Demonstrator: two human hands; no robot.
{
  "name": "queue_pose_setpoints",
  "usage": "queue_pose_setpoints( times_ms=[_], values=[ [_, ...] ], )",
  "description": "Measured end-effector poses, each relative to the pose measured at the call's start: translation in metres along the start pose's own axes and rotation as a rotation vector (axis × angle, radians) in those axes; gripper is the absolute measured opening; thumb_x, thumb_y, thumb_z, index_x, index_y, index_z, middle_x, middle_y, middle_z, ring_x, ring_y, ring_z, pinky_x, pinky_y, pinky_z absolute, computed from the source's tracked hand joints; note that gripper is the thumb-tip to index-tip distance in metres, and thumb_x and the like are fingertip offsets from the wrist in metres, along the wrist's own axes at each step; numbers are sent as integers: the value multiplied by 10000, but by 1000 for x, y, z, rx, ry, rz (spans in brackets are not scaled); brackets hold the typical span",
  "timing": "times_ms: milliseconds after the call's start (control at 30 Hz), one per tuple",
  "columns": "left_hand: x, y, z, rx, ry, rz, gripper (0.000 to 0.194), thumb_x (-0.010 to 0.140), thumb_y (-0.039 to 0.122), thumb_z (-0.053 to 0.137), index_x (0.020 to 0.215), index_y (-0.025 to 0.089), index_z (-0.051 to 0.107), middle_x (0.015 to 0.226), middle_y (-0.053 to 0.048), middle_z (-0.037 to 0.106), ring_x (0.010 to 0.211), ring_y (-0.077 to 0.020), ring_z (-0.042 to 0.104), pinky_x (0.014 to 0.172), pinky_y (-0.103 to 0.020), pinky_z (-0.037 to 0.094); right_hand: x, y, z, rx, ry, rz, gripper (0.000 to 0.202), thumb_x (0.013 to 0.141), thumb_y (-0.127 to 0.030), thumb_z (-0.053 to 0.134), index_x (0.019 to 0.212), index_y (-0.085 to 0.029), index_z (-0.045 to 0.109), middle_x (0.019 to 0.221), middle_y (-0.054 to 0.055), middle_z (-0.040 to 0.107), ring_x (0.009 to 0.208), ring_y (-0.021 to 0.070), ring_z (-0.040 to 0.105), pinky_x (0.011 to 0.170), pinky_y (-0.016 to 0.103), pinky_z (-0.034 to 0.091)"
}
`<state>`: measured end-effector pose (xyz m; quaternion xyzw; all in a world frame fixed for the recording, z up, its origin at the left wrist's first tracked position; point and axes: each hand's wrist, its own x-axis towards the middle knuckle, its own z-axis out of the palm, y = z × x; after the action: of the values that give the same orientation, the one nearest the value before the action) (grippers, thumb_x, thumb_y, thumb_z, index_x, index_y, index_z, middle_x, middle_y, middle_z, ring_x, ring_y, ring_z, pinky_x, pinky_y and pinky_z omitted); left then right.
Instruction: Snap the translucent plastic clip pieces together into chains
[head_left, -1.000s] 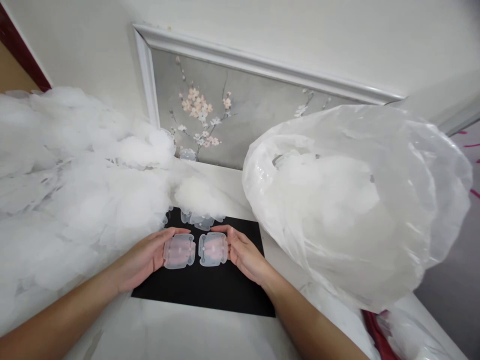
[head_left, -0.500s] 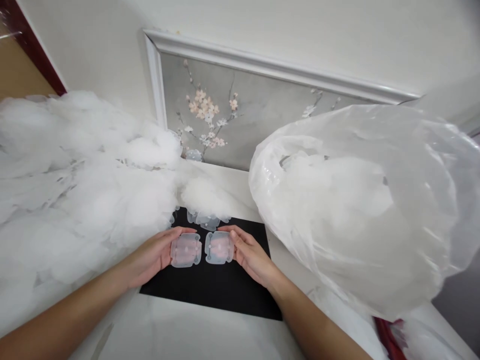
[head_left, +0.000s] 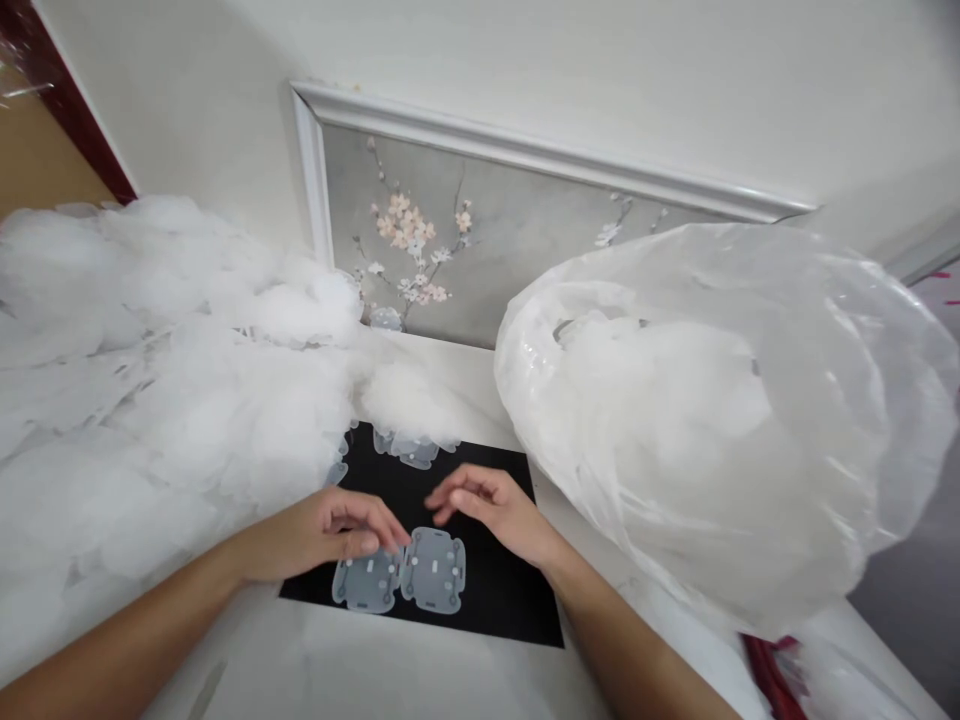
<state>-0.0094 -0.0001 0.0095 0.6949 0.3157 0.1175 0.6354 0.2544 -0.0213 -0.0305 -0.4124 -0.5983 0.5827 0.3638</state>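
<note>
Two translucent, square-shaped plastic pieces with small dots and slots lie side by side on a black mat: a left piece (head_left: 367, 588) and a right piece (head_left: 433, 570). Over the upper edge of the left piece is my left hand (head_left: 349, 528), its fingers bent and apart with nothing gripped; I cannot tell whether the fingertips touch the plastic. My right hand (head_left: 484, 503) hovers above the right piece, empty, with fingers loosely bent and slightly blurred. More clear pieces (head_left: 411, 450) sit at the mat's far edge, partly under a white fluffy clump (head_left: 411, 395).
A large heap of white fluffy-looking pieces (head_left: 187, 400) fills the left side. At right stands a big clear plastic bag (head_left: 540, 380) with similar white contents. The black mat (head_left: 502, 600) lies on a white table (head_left: 300, 660) against a wall with a framed blossom picture (head_left: 525, 210).
Both pieces, held up one in each hand before, now lie flat on the mat, nearer to me. Both hands have let go; the right has lifted away.
</note>
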Motion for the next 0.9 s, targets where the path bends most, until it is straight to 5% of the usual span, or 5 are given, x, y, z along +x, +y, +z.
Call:
queue_pose_setpoints(
  times_ms=[133,333,500,667,900],
  values=[
    [26,-6,-3,219,403,13,214,871,354,597,1011,241,714,1057,-66,708,998,-268,646,900,-384,493,24,14,3,-470,469,-127,205,813,-262,620,1010,-217,651,1084,102,672,1022,269,623,922,463,492],
    [71,-8,-5,901,441,247,204,780,39,533,865,186,644,1086,-125,646,1116,-322,548,975,-468,403,50,13,-3,-781,438,-229,210,842,-149,500,995,-209,632,1049,125,675,1067,297,594,995,498,410],
    [63,4,-13,807,519,228,120,826,110,512,791,216,558,999,-88,671,991,-280,602,864,-392,447,39,-6,-3,-409,623,-159,167,876,-377,527,797,-230,545,803,23,618,783,208,583,779,355,459],
    [50,-9,-13,648,405,222,133,868,264,550,971,244,632,1102,-77,686,1031,-281,606,916,-390,435,18,2,8,34,534,-14,305,774,-495,667,765,-222,529,653,-38,558,586,143,514,589,279,414],
    [78,-22,-9,837,342,310,238,858,130,467,933,215,676,971,-111,688,1026,-282,576,998,-409,392,6,14,18,482,366,109,406,704,-537,758,877,-218,575,718,-9,662,651,178,646,630,311,505]
  ],
)
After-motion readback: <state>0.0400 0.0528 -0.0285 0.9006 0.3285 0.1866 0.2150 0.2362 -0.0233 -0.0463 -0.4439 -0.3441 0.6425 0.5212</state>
